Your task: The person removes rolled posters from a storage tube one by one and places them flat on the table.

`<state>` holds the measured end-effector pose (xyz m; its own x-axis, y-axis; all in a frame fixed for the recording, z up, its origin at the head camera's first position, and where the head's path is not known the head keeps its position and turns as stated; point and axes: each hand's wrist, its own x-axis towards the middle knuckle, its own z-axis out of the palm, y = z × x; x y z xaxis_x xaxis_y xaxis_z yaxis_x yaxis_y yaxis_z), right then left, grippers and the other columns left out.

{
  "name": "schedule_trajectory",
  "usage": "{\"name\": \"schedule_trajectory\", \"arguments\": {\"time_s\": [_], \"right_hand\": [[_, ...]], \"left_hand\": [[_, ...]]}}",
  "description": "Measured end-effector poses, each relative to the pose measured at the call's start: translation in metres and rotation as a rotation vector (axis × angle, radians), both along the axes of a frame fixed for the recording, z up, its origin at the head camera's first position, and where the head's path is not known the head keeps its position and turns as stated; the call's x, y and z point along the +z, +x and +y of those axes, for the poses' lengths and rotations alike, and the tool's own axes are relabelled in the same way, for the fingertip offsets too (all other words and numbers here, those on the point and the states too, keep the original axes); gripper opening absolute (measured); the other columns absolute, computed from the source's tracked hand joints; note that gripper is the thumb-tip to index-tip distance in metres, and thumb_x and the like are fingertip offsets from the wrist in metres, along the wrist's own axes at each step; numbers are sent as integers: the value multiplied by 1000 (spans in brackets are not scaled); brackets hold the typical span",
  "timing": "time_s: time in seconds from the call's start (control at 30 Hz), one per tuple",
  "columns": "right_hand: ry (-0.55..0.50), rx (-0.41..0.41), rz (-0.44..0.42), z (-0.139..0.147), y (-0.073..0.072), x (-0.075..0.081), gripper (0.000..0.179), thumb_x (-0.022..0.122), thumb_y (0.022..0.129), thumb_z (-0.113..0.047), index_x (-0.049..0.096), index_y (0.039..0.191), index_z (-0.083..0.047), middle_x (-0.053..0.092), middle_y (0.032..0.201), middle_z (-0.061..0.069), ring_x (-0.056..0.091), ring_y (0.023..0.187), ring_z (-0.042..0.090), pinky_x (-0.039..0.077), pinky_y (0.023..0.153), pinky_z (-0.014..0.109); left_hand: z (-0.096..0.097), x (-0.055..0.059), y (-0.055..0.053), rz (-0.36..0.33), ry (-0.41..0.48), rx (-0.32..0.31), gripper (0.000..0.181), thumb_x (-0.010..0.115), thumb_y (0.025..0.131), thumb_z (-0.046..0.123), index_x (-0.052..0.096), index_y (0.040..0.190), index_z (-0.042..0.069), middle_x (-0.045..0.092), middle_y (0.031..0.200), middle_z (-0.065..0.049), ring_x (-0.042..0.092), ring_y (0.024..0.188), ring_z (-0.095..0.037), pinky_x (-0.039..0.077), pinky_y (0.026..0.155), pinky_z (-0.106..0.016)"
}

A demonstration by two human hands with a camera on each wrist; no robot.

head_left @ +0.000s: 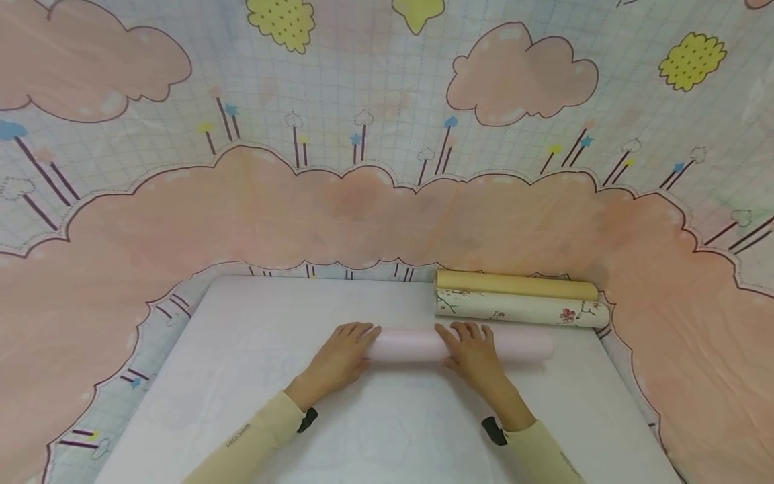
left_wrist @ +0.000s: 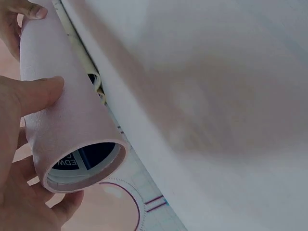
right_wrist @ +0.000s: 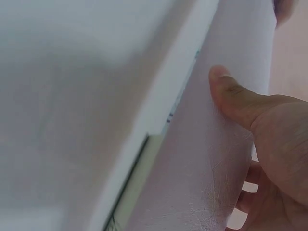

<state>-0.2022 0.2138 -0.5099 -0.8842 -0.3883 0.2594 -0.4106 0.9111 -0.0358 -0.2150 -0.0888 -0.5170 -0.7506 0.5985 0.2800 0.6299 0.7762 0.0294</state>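
A pale pink roll (head_left: 408,344), which looks like wallpaper or adhesive film, lies crosswise on the white table. My left hand (head_left: 341,353) grips its left end, with the thumb on the near side and the fingers over the far side. Around its middle, my right hand (head_left: 474,349) holds it the same way, and the right end sticks out beyond that hand. In the left wrist view the roll's open end (left_wrist: 86,166) shows a dark printed label inside. The right wrist view has the right thumb (right_wrist: 231,94) pressed along the pink surface.
Behind the pink roll, at the table's back right, lie a yellow roll (head_left: 520,285) and a white roll with red blossoms (head_left: 514,309), side by side. The white table (head_left: 254,316) is bordered by a cloud-patterned cloth (head_left: 363,215) at the back and sides.
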Motion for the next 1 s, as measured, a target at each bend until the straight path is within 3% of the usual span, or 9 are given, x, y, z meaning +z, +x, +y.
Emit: {"name": "schedule_trajectory", "arguments": {"time_s": [0.37,0.63,0.87,1.0], "right_hand": [[-28,7,-118,-32,-15,-10,69,79,78,-38,53,140,-23,60,127,12,51,121,38,35,102,64],[-37,-1,-135,-40,-17,-17,67,79,78,-40,54,139,-23,61,124,11,52,120,38,35,101,64],[-40,-18,-175,-42,-16,-19,70,79,79,-41,52,142,-23,60,129,11,51,123,38,34,103,66],[-65,-33,-210,-43,-17,-15,71,80,79,-41,51,142,-23,58,134,11,49,128,38,28,108,69]], "left_hand": [[-38,-16,-11,-134,88,0,62,73,88,30,50,142,12,55,140,-8,50,130,-28,40,112,-45],[-47,-27,-14,-196,112,-8,62,72,90,31,48,144,13,53,143,-9,49,132,-29,40,112,-46],[-49,-26,-13,-202,136,2,60,71,91,29,48,143,13,50,147,-10,47,135,-31,38,114,-46],[-48,-22,-10,-162,225,49,54,71,90,26,52,139,11,50,146,-11,49,133,-32,41,111,-47]]}}
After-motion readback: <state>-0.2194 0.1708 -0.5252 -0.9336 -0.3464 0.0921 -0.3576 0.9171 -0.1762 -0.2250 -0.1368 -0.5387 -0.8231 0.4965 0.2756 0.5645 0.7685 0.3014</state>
